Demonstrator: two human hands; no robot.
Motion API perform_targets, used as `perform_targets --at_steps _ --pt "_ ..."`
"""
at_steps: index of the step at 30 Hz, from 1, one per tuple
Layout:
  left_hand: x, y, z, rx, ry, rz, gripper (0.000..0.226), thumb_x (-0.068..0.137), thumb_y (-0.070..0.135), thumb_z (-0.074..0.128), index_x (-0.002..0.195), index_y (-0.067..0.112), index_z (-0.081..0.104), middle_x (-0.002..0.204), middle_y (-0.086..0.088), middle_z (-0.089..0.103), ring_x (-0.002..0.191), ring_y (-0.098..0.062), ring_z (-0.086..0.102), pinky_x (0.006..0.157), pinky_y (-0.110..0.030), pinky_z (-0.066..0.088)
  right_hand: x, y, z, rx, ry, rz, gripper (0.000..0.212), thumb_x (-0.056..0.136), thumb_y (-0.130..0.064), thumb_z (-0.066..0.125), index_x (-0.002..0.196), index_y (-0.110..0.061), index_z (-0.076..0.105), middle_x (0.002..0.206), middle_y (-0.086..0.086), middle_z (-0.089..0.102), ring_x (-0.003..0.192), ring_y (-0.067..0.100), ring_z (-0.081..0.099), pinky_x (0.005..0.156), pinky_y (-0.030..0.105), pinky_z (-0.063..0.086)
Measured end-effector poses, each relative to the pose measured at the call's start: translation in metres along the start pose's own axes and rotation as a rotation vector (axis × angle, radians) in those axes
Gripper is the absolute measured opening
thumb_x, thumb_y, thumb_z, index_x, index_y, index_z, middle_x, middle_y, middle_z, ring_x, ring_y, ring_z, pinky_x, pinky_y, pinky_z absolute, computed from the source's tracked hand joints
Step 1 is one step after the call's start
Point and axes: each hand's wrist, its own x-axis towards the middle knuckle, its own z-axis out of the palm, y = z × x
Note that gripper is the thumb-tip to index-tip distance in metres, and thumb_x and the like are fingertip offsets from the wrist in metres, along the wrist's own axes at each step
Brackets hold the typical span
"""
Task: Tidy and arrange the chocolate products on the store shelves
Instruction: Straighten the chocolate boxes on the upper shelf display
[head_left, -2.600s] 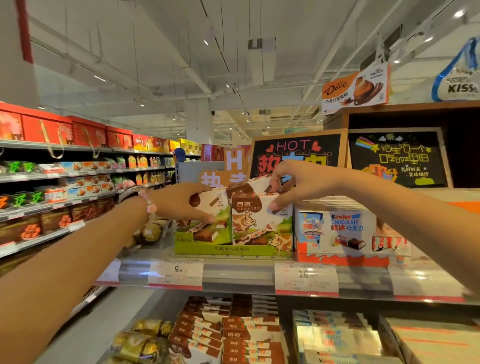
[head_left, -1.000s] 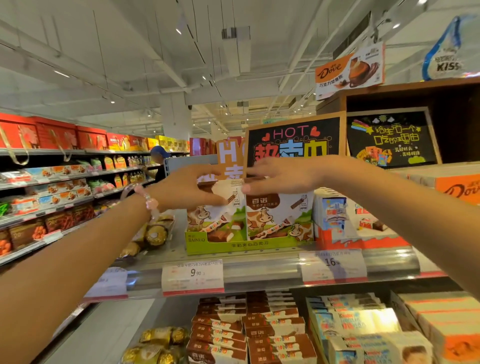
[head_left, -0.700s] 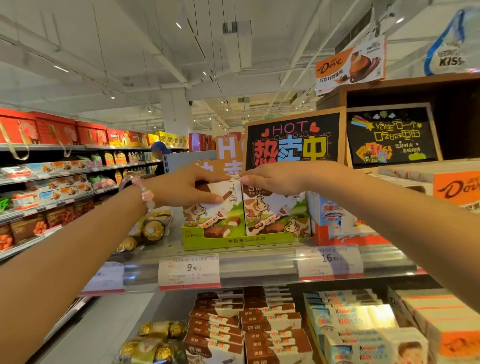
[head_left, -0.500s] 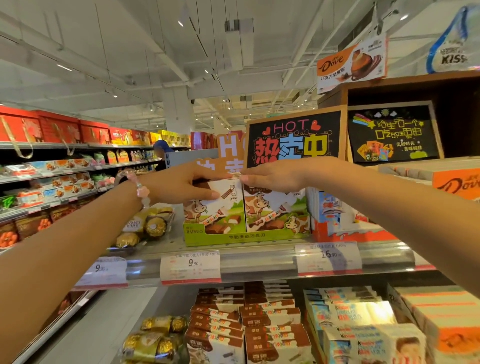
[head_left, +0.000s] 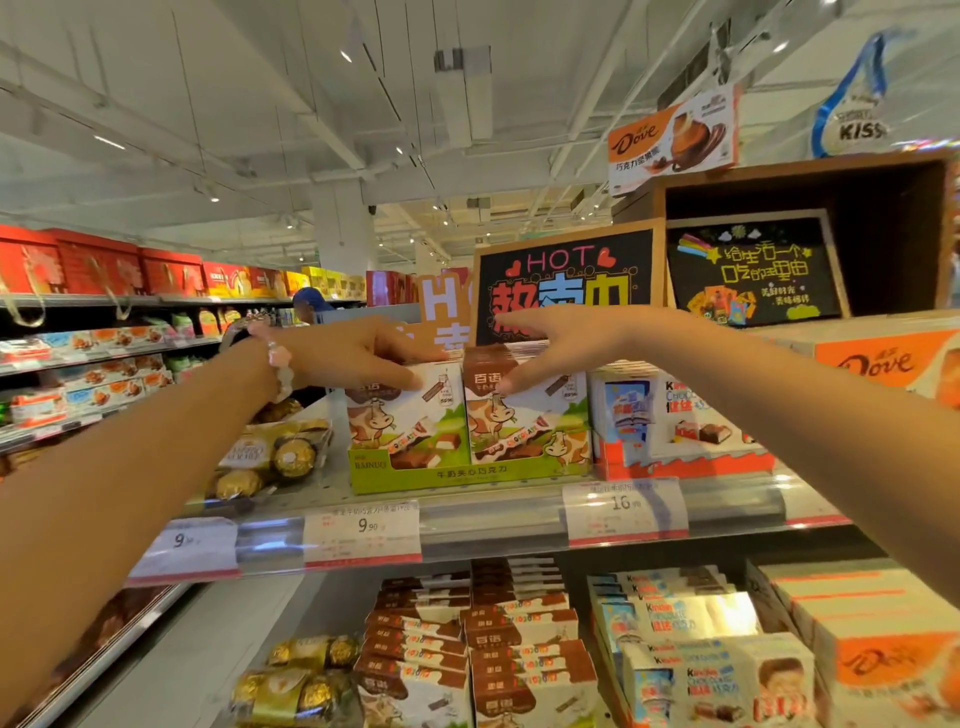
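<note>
Foil-wrapped chocolates sit in a clear pack at the left end of the top shelf, near its front edge. Just right of them stands a green tray holding two cow-printed chocolate boxes side by side. The left hand, a bead bracelet at its wrist, rests on the left box: its fingers lie straight and close together over the box's top edge, thumb on the front face. The right hand reaches to the right box with fingers straight and slightly spread, fingertips touching its upper front. Right of the tray, touching it, stand white Kinder boxes in an orange tray, and an orange Dove box sits at the right end. Price tags line the shelf's front edge. More chocolate boxes are stacked on the lower shelf.
</note>
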Motion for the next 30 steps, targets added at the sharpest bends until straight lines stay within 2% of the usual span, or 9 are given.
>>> perform_targets --at_steps 5,7,10,12,16,20,24,27,30 --pt "-0.007 -0.004 0.012 0.001 0.053 0.002 0.043 0.092 0.020 0.055 0.127 0.042 0.045 0.103 0.016 0.064 0.088 -0.005 0.063 0.082 -0.023 0.052 -0.010 0.009 -0.004 -0.011 -0.065 0.120 0.105 0.068 -0.069 0.055 0.151 -0.021 0.014 0.157 -0.001 0.019 0.142 0.019 0.023 0.116 0.038 0.021" --pt "-0.008 -0.009 0.023 -0.061 0.216 -0.036 0.048 0.087 0.021 0.063 0.119 0.051 0.041 0.104 0.024 0.054 0.087 0.001 0.058 0.079 -0.019 0.051 -0.010 0.011 -0.002 -0.026 -0.047 0.168 0.117 0.057 -0.077 0.051 0.151 -0.022 0.011 0.159 -0.001 0.014 0.144 0.020 0.019 0.117 0.040 0.020" --pt "-0.008 -0.024 0.032 -0.311 0.473 -0.161 0.101 0.057 0.031 0.088 0.141 0.030 0.033 0.136 0.009 0.044 0.123 -0.013 0.045 0.098 -0.034 0.043 -0.012 0.020 -0.002 -0.066 -0.047 0.267 0.119 0.056 -0.080 0.052 0.150 -0.017 0.016 0.157 0.003 0.019 0.142 0.025 0.023 0.116 0.044 0.022" --pt "-0.005 -0.031 0.033 -0.647 0.423 -0.206 0.120 0.037 0.030 0.094 0.141 0.013 0.035 0.134 -0.007 0.053 0.116 -0.022 0.056 0.092 -0.040 0.049 -0.012 0.025 -0.004 -0.049 -0.062 0.308 0.114 0.060 -0.079 0.055 0.149 -0.015 0.022 0.155 0.003 0.025 0.139 0.026 0.029 0.114 0.045 0.027" --pt "-0.003 -0.014 0.030 -1.035 0.349 -0.178 0.044 0.079 0.012 0.064 0.122 0.008 0.055 0.111 -0.013 0.067 0.091 -0.022 0.067 0.079 -0.037 0.056 -0.010 0.026 0.000 0.036 -0.055 0.327 0.118 0.051 -0.081 0.059 0.146 -0.019 0.025 0.154 0.001 0.028 0.138 0.025 0.030 0.113 0.048 0.028" --pt "-0.005 -0.009 0.026 -1.270 0.323 -0.139 0.029 0.091 0.015 0.047 0.120 0.008 0.051 0.114 -0.014 0.063 0.093 -0.026 0.067 0.079 -0.038 0.056 -0.006 0.024 0.005 0.016 -0.091 0.313 0.101 0.063 -0.076 0.058 0.142 -0.019 0.032 0.147 0.001 0.036 0.132 0.024 0.037 0.111 0.046 0.030" --pt "-0.009 -0.009 0.028 -1.152 0.316 -0.181 0.017 0.094 0.013 0.043 0.106 0.013 0.056 0.098 -0.007 0.070 0.086 -0.021 0.068 0.080 -0.035 0.054 -0.007 0.024 0.003 0.023 -0.129 0.293 0.104 0.062 -0.077 0.056 0.144 -0.019 0.030 0.149 0.000 0.035 0.134 0.023 0.035 0.112 0.046 0.029" --pt "-0.005 -0.002 0.030 -0.697 0.312 -0.270 0.010 0.090 0.015 0.056 0.094 0.023 0.052 0.088 0.006 0.063 0.082 -0.011 0.058 0.072 -0.027 0.047 -0.009 0.019 -0.004 -0.015 -0.163 0.292 0.108 0.060 -0.075 0.058 0.147 -0.021 0.024 0.152 0.000 0.029 0.136 0.025 0.032 0.114 0.047 0.026" --pt "-0.003 0.006 0.022 0.017 0.205 -0.294 0.070 0.074 0.030 0.076 0.131 0.029 0.036 0.122 0.011 0.046 0.111 -0.012 0.046 0.096 -0.030 0.038 -0.009 0.017 -0.011 0.030 -0.127 0.248 0.109 0.067 -0.061 0.068 0.151 -0.026 0.007 0.159 -0.004 0.007 0.145 0.022 0.013 0.117 0.043 0.015"
